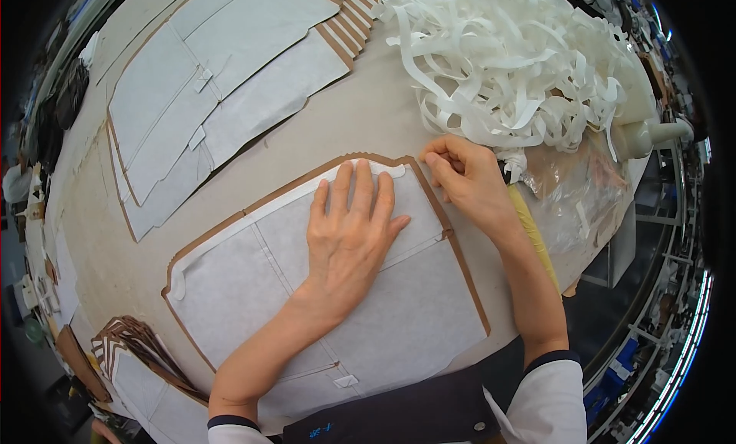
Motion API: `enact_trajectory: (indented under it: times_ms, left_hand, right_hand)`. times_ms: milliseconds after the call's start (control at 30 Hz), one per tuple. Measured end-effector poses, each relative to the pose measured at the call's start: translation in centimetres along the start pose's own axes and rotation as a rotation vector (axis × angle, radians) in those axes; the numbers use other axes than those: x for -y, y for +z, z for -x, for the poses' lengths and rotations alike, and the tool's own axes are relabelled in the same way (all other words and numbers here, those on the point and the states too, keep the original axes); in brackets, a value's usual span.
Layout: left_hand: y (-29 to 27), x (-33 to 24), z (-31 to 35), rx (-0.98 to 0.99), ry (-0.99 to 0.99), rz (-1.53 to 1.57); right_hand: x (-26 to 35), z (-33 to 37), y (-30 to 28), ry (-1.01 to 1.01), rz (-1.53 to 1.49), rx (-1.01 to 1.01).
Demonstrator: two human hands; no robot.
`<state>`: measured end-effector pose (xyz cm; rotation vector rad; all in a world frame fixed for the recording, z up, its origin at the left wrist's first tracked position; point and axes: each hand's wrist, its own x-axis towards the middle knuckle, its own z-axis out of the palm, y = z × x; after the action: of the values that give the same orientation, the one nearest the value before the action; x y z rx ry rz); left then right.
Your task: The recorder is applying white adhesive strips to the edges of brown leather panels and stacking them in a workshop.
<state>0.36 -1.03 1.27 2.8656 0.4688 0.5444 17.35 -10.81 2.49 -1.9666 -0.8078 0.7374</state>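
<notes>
A white-backed panel with a brown border lies flat in front of me, its top edge running up to the right. A narrow white strip follows that top edge and ends near the upper right corner. My left hand presses flat on the panel, fingers stretched out, with the fingertips over the strip. Just beyond the upper right corner is my right hand, its fingers curled together close to the brown border. Whatever those fingers may pinch is hidden.
Similar white-backed panels overlap at the upper left; more are stacked at the lower left. A heap of loose white strips covers the upper right. Beside my right forearm lie a yellow handle-like piece and clear plastic sheeting.
</notes>
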Motion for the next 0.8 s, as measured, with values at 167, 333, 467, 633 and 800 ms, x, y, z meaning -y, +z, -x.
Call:
enact_trajectory:
  times_ms: [167, 333, 467, 633, 800]
  left_hand:
    - [-0.2, 0.1, 0.0, 0.012, 0.005, -0.014]
    - [0.1, 0.2, 0.2, 0.018, 0.016, -0.024]
    - [0.2, 0.4, 0.3, 0.047, 0.049, -0.097]
    - [0.0, 0.4, 0.4, 0.038, 0.056, -0.098]
    - [0.2, 0.5, 0.5, 0.009, 0.064, -0.102]
  right_hand:
    - [0.3, 0.8, 0.5, -0.138, 0.120, -0.029]
    - [-0.4, 0.9, 0.9, -0.272, 0.053, -0.068]
    - [0.2, 1.3, 0.7, -0.362, 0.264, -0.049]
    - [-0.5, 1.5, 0.7, -0.488, 0.354, -0.042]
    - [-0.7, 1.8, 1.2, -0.605, 0.465, -0.072]
